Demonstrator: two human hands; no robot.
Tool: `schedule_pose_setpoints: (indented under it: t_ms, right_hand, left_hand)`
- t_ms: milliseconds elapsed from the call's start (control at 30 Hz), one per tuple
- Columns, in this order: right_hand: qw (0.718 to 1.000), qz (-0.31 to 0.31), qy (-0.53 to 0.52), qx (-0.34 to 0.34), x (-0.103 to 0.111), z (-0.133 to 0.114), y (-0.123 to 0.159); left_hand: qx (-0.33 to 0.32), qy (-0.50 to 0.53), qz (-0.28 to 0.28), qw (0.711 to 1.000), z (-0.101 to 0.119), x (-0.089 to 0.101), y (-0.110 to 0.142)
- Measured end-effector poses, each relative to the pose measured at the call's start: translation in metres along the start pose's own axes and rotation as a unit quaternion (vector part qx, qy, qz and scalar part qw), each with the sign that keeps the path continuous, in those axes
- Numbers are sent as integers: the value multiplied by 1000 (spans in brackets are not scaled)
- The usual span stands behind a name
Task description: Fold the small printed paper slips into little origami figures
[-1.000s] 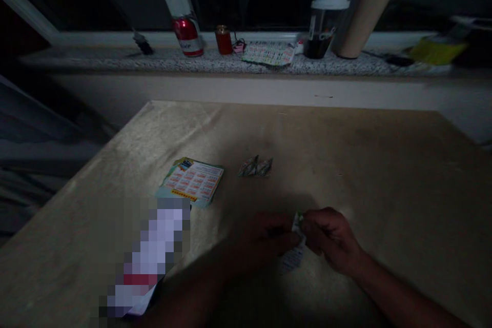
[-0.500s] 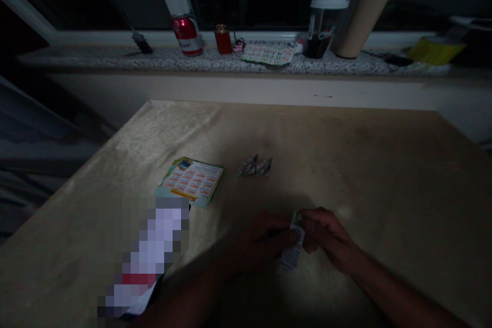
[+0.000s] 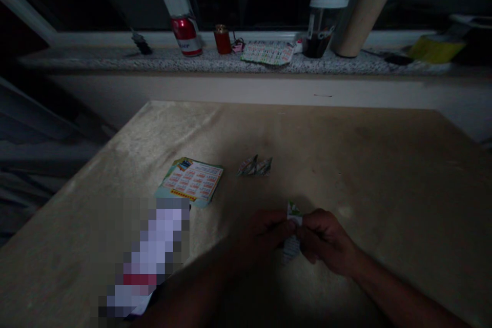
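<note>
Between my two hands is a narrow folded piece of printed paper (image 3: 292, 246), green at its top and white with small print below. My left hand (image 3: 265, 233) pinches it from the left, thumb on its face. From the other side my right hand (image 3: 326, 238) grips its edge with thumb and fingers. Farther up the table lie small folded paper pieces (image 3: 255, 166), with pointed tips standing up. A stack of printed sheets (image 3: 194, 180) with red-and-white boxes rests to the left of them.
A blurred-out phone-like object (image 3: 154, 251) lies on the table (image 3: 365, 164) at the left front. Along the granite windowsill (image 3: 161, 61) stand a red can (image 3: 186, 36), an orange lighter-like cylinder (image 3: 222, 40), a crumpled printed sheet (image 3: 268, 53), a lidded cup (image 3: 321, 25) and a cardboard tube (image 3: 369, 10).
The folded paper has turned more upright, its green tip now showing above my fingers. My right thumb has come onto its face, close to my left thumb.
</note>
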State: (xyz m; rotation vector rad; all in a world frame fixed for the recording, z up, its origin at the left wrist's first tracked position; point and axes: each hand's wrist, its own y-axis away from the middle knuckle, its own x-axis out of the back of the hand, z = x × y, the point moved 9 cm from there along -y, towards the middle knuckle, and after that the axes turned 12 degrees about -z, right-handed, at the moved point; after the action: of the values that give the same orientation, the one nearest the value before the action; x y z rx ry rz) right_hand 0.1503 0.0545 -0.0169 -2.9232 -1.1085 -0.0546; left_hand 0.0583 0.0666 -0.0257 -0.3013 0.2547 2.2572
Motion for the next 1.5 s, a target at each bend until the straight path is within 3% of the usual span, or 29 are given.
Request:
schedule_pose_setpoints:
  t_ms: [300,833,1067,1500]
  right_hand:
    - [1000,-7,10,-10,-1,0,-1]
    - [999,13,44,-12,2,-2,-1]
    - [999,10,30,-1,5,-3,0]
    - [999,10,43,-17,0,1,-1]
  left_hand:
    - [-4,-69,29,997,3,7,0]
    - [10,-45,88,995,6,13,1]
    - [-4,-5,50,999,8,12,-2]
    - [-5,-70,131,989,14,20,4]
